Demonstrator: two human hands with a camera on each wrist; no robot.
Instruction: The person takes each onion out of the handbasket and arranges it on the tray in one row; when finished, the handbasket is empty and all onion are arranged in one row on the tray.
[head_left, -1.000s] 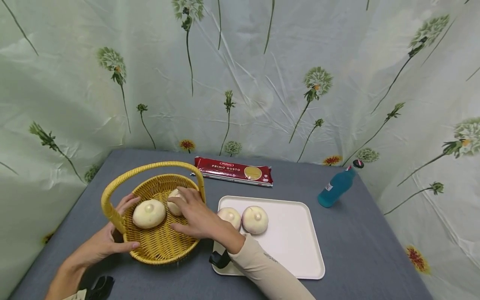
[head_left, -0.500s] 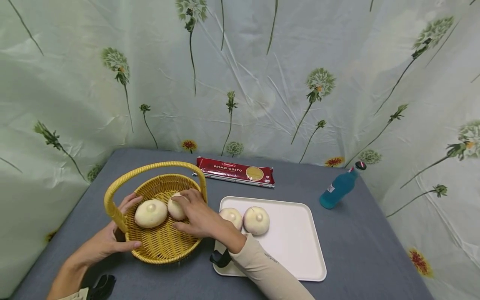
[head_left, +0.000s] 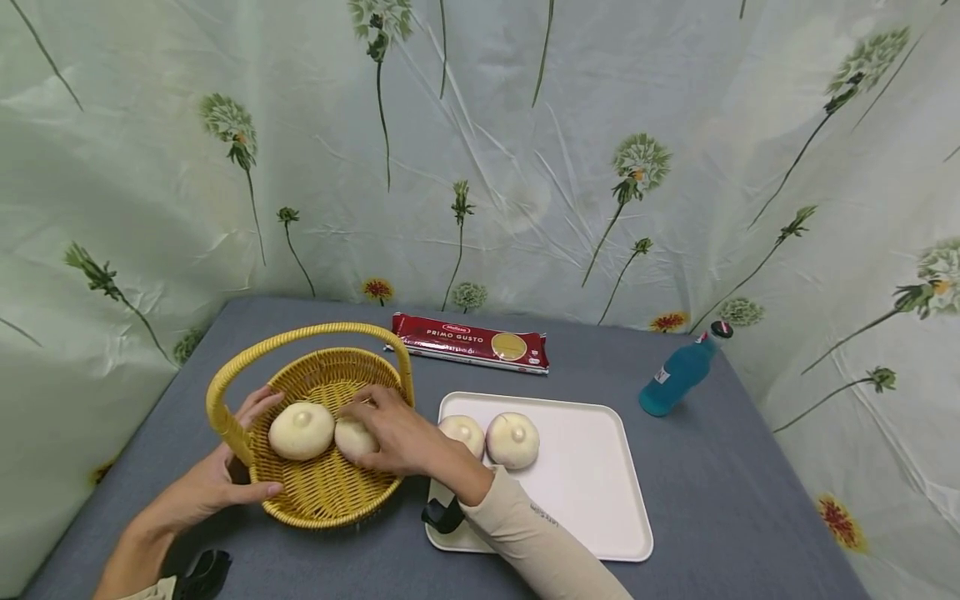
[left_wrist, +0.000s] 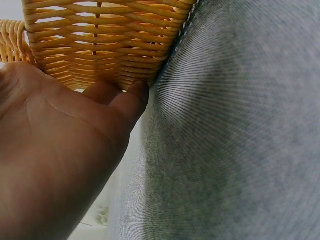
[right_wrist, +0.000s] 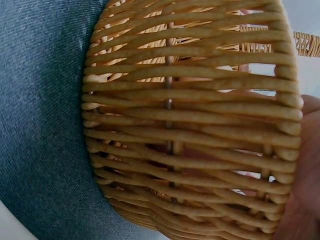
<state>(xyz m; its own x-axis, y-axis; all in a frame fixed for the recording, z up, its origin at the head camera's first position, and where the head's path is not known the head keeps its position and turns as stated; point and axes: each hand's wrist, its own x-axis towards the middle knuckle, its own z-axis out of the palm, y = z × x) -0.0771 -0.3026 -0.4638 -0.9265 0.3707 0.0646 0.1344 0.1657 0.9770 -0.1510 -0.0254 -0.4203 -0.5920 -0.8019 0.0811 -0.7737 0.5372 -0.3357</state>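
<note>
The yellow wicker basket (head_left: 330,492) stands at the left of the table, its handle arching over it. My left hand (head_left: 217,479) grips its left side, thumb at the front rim; the left wrist view shows the fingers against the woven wall. Inside the basket lies a round, cream-white, turnip-like vegetable (head_left: 302,430) with a small knob on top. To its right, my right hand (head_left: 401,433) reaches over the rim and holds a second turnip-like vegetable (head_left: 352,439), fingers over the far side and thumb at the near side. The hand covers part of it.
Right of the basket, a white tray (head_left: 577,483) bears two similar turnip-like vegetables (head_left: 513,440) at its left, partly behind my right forearm. A red pasta packet (head_left: 471,342) lies at the back. A blue bottle (head_left: 682,375) with a dark cap stands at the right.
My right hand has closed its thumb in on the second vegetable, which has shifted slightly toward me in the basket. The left hand keeps its hold on the basket.
</note>
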